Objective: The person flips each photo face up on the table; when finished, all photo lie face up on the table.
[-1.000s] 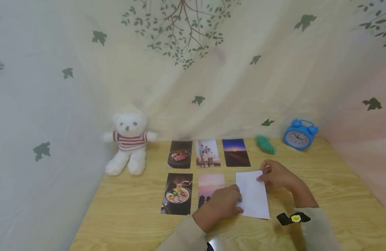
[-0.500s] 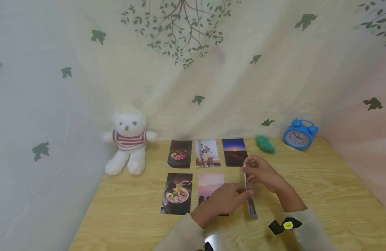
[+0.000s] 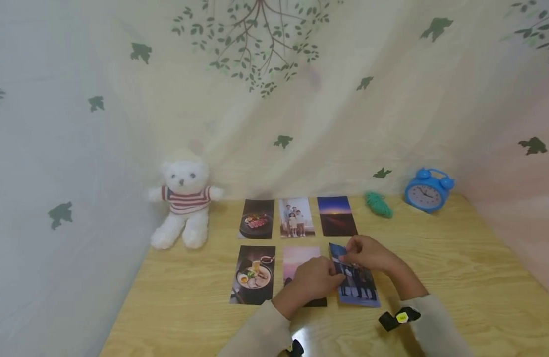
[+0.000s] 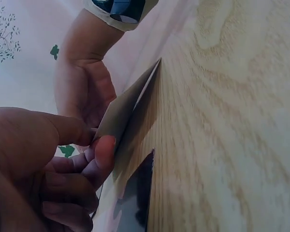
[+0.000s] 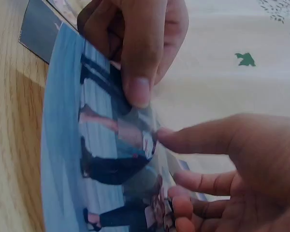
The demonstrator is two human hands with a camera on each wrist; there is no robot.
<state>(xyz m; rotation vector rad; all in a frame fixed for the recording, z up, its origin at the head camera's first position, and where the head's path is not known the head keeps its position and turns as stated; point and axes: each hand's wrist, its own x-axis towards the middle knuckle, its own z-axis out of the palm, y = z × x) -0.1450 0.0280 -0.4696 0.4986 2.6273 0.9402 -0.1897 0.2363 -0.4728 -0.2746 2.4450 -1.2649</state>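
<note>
A photo print (image 3: 358, 290) of several people against a blue background faces up at the right end of the near row. My left hand (image 3: 311, 278) pinches its left edge, thumb on the picture side. At the upper part of the same print, my right hand (image 3: 371, 254) holds it between thumb and fingers. In the left wrist view the print (image 4: 128, 106) stands tilted off the wood, one far corner low at the table. The right wrist view shows the picture side (image 5: 106, 145) slightly bowed. Under my left hand lies a pink-sky photo (image 3: 301, 255), partly covered.
On the wooden table (image 3: 176, 312) lie a ramen photo (image 3: 253, 275), a steak photo (image 3: 256, 219), a family photo (image 3: 297, 218) and a sunset photo (image 3: 337, 216). A white teddy bear (image 3: 185, 203) sits left. Green yarn (image 3: 378, 205) and a blue alarm clock (image 3: 428, 191) stand back right.
The print showed its white back, then stood edge-on between both hands, and now its picture side faces up. My right hand moved left with it, then slightly down and right.
</note>
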